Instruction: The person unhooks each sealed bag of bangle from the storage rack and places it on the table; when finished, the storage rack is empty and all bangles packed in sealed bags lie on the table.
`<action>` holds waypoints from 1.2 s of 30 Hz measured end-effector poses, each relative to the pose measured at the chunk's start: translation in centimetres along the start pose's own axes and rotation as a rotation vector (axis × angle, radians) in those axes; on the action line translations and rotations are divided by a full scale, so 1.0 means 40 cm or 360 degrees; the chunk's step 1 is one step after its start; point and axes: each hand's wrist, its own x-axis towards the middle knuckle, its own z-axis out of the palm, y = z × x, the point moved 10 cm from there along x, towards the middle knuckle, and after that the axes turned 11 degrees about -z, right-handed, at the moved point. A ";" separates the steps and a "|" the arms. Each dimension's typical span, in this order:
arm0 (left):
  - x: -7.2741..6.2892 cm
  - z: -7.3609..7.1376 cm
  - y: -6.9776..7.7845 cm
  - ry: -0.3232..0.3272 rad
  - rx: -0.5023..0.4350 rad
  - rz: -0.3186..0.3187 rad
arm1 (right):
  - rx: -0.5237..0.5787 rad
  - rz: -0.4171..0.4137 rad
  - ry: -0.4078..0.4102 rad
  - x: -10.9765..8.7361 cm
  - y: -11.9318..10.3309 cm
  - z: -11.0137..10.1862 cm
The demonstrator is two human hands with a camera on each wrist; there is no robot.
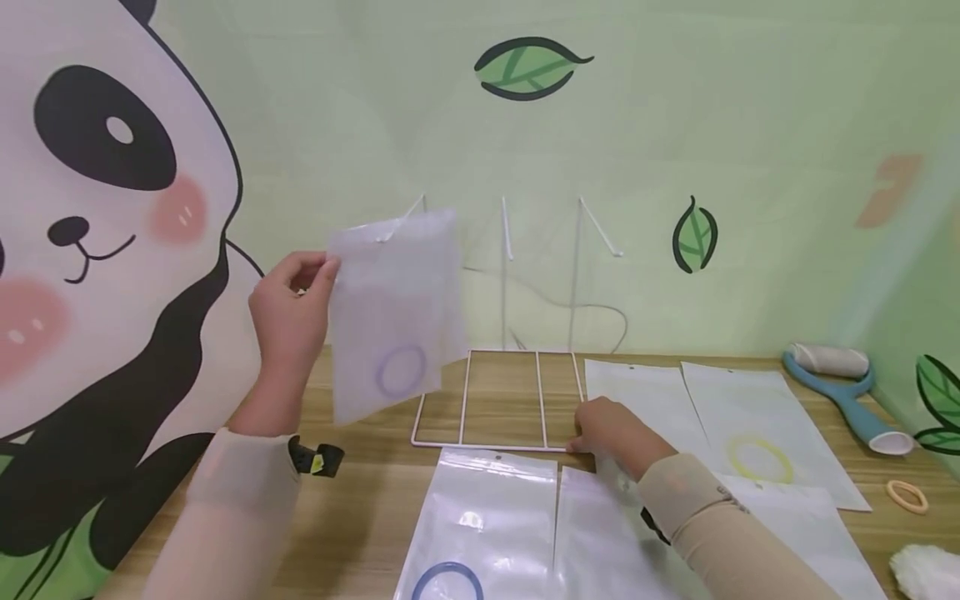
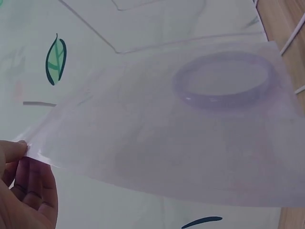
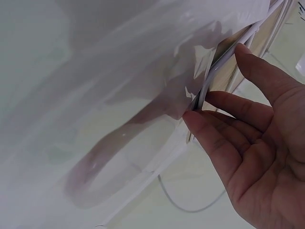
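My left hand (image 1: 292, 304) pinches the upper left edge of a translucent zip bag (image 1: 382, 308) with a pale purple ring (image 2: 224, 81) inside. The bag is at the left hook (image 1: 401, 218) of a white wire rack (image 1: 502, 448); the hook's tip shows in front of the bag near its top edge. Another sheet of bag shows behind it. Low down, my right hand (image 1: 615, 433) grips the rack's front right base corner, thumb and forefinger on the wire in the right wrist view. Beside that hand lies a bag with a pinkish ring (image 3: 105, 152).
Several flat bags lie on the wooden table, one with a blue ring (image 1: 448, 575), one with a yellow ring (image 1: 760, 458). To the right are a blue-handled lint roller (image 1: 843, 387), a small orange ring (image 1: 907, 497) and a white fluffy thing (image 1: 926, 571). A cable (image 1: 600, 307) runs behind the rack.
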 end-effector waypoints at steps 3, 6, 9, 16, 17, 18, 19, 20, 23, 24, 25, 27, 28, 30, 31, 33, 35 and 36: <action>-0.002 -0.012 -0.002 -0.0020 -0.0044 -0.0021 | 0.0006 -0.0001 0.0003 -0.002 0.001 0.001; -0.008 -0.023 -0.001 -0.0051 -0.0081 -0.0052 | 0.0023 -0.0004 0.0003 -0.004 0.000 0.001; -0.014 -0.035 -0.002 -0.0079 -0.0124 -0.0097 | 0.0040 -0.0006 0.0005 -0.005 0.000 -0.001; -0.023 -0.061 -0.014 -0.0141 -0.0175 -0.0197 | 0.0070 0.0019 -0.0004 -0.004 0.007 0.004; -0.024 -0.064 -0.017 -0.0147 -0.0170 -0.0215 | 0.0069 0.0017 -0.0005 -0.004 0.006 0.005; -0.027 -0.068 -0.018 -0.0147 -0.0158 -0.0223 | 0.0071 0.0023 -0.0010 -0.004 0.008 0.005; -0.028 -0.071 -0.021 -0.0149 -0.0151 -0.0243 | 0.0064 0.0022 -0.0016 -0.003 0.008 0.007; -0.028 -0.074 -0.025 -0.0154 -0.0140 -0.0259 | 0.0063 0.0024 -0.0021 -0.003 0.008 0.007; -0.028 -0.080 -0.037 -0.0170 -0.0111 -0.0295 | 0.0050 0.0034 -0.0039 -0.003 0.009 0.009; -0.028 -0.081 -0.043 -0.0179 -0.0106 -0.0305 | 0.0054 0.0045 -0.0044 -0.003 0.010 0.008; -0.027 -0.081 -0.051 -0.0187 -0.0104 -0.0319 | 0.0053 0.0049 -0.0048 -0.004 0.011 0.008; -0.027 -0.083 -0.070 -0.0206 -0.0094 -0.0356 | 0.0046 0.0048 -0.0045 -0.005 0.010 0.007; -0.027 -0.083 -0.081 -0.0213 -0.0087 -0.0371 | 0.0048 0.0051 -0.0044 -0.005 0.010 0.006; -0.028 -0.083 -0.103 -0.0235 -0.0073 -0.0405 | 0.0039 0.0037 -0.0036 -0.004 0.007 0.005; -0.027 -0.084 -0.113 -0.0240 -0.0066 -0.0418 | 0.0033 0.0036 -0.0033 -0.004 0.007 0.005; -0.025 -0.086 -0.134 -0.0254 -0.0051 -0.0444 | 0.0032 0.0040 -0.0034 -0.003 0.007 0.006; -0.021 -0.088 -0.154 -0.0265 -0.0045 -0.0457 | 0.0028 0.0039 -0.0036 -0.003 0.006 0.007; -0.018 -0.088 -0.167 -0.0277 -0.0043 -0.0474 | 0.0027 0.0043 -0.0039 -0.002 0.006 0.008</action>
